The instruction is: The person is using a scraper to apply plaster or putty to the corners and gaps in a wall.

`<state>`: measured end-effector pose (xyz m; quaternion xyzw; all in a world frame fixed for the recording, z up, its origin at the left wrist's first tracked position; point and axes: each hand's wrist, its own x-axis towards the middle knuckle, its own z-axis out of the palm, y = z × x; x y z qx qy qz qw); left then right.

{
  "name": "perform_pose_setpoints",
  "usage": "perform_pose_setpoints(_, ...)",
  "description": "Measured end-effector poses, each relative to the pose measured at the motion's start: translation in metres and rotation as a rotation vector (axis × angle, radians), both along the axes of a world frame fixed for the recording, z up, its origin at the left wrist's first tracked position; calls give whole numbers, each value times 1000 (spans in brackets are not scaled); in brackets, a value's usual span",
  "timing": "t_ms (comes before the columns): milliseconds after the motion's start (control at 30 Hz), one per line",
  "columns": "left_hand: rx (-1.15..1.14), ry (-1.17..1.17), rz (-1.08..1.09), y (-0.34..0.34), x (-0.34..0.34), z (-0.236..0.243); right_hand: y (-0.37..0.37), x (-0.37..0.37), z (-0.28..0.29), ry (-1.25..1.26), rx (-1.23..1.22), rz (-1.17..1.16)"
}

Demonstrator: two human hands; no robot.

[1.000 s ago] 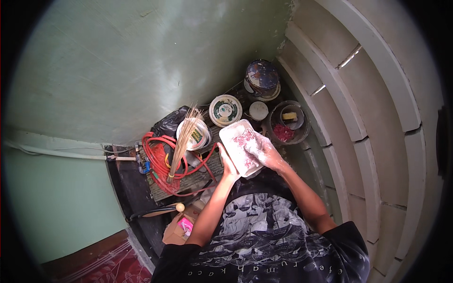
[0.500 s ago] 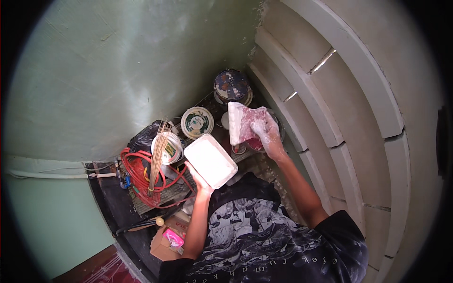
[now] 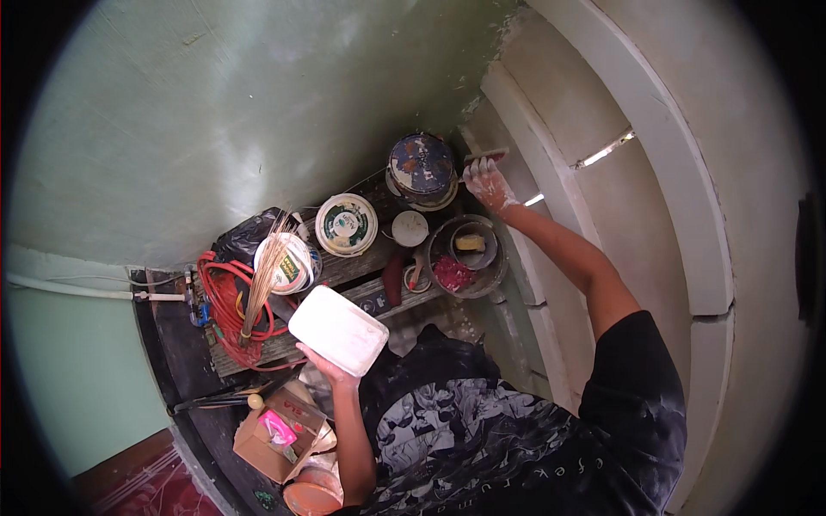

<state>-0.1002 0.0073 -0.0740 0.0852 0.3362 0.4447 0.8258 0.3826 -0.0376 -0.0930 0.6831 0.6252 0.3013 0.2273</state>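
My left hand [image 3: 330,366] holds a white rectangular tray [image 3: 339,331] from beneath, with its fingers closed on the near edge. White paste covers the tray's face. My right arm reaches far out to the right, and my right hand [image 3: 489,186], smeared with white, is closed on a flat reddish spreader [image 3: 489,156]. The spreader shows nearly edge-on beside the ribbed pale wall [image 3: 551,155]; whether it touches the wall I cannot tell.
On a plank bench stand a paint-stained bucket [image 3: 422,168], lidded tubs [image 3: 346,224] and a basin [image 3: 502,279] holding a yellow sponge [image 3: 470,243] and red cloth [image 3: 453,273]. A red hose [image 3: 225,297], stick broom [image 3: 262,288] and cardboard box [image 3: 258,447] lie leftward.
My right hand has swung away from the tray, up and forward to the ribbed wall, carrying the spreader. The tray in my left hand sits lower and further left in view.
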Motion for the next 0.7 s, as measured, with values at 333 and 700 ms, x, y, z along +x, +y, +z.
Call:
perform_pose_setpoints(333, 38, 1, 131, -39, -9, -11, 48, 116, -27, 96, -525, -74)
perform_pose_setpoints(700, 51, -48, 205, -37, -13, -7, 21, 73, -3, -2, -670, 70)
